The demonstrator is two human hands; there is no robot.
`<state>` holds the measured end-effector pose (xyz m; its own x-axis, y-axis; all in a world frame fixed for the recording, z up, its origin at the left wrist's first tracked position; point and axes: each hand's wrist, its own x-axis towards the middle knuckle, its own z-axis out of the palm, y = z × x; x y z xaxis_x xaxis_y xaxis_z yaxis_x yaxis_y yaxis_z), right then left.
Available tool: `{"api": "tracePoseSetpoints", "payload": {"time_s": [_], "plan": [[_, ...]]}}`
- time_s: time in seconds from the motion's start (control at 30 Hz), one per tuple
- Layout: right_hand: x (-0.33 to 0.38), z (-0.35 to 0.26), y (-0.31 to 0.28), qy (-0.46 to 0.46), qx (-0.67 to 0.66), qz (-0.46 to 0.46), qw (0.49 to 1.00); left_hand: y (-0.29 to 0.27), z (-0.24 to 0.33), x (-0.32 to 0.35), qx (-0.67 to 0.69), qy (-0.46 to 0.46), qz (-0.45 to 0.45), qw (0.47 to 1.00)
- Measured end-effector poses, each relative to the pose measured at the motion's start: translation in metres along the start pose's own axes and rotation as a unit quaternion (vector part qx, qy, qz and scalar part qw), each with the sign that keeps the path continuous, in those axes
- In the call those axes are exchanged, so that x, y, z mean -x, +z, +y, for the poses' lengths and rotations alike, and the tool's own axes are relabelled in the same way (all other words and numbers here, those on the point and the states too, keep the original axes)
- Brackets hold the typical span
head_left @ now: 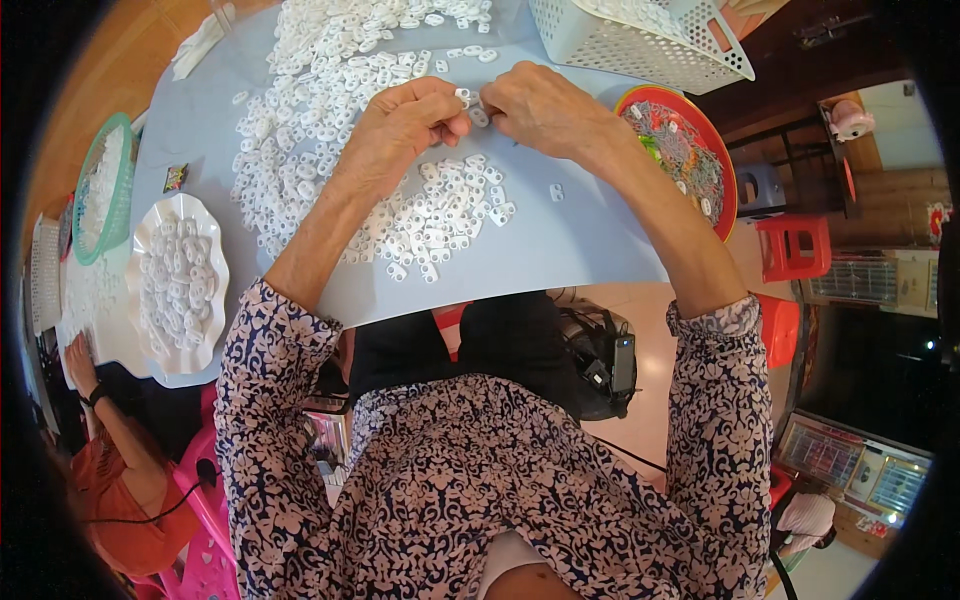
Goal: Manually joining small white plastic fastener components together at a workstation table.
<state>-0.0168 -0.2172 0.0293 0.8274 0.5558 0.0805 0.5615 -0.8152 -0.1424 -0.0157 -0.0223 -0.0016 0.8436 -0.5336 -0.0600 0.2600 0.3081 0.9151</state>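
Both my hands are over the grey table, their fingertips almost meeting. In my left hand (412, 122) a small white plastic piece with two holes (463, 94) is pinched between thumb and fingers. My right hand (545, 108) has its fingers closed at a second white oval piece (479, 117), right beside the first. Below my left hand lies a loose pile of white two-hole pieces (440, 215). A much larger heap of white oval pieces (310, 125) spreads to the left and far side. One single piece (557, 192) lies under my right forearm.
A red bowl (722, 150) with grey bits stands beside my right forearm. The white perforated basket (650, 60) is at the far right. On the left are a scalloped white plate (207, 350) of pieces, a green basket (122, 205) and another person's hand (80, 362).
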Motion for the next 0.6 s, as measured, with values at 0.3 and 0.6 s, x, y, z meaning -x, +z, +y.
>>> {"api": "tracePoseSetpoints", "payload": {"time_s": [0.3, 0.6], "plan": [[0.013, -0.007, 0.007, 0.186, -0.479, 0.111, 0.851, -0.003, -0.002, 0.0, 0.014, -0.003, 0.017, 1.0], [0.007, -0.023, 0.042, 0.118, -0.632, 0.226, 0.732, -0.005, -0.01, -0.003, -0.042, 0.036, 0.031, 0.998]]}}
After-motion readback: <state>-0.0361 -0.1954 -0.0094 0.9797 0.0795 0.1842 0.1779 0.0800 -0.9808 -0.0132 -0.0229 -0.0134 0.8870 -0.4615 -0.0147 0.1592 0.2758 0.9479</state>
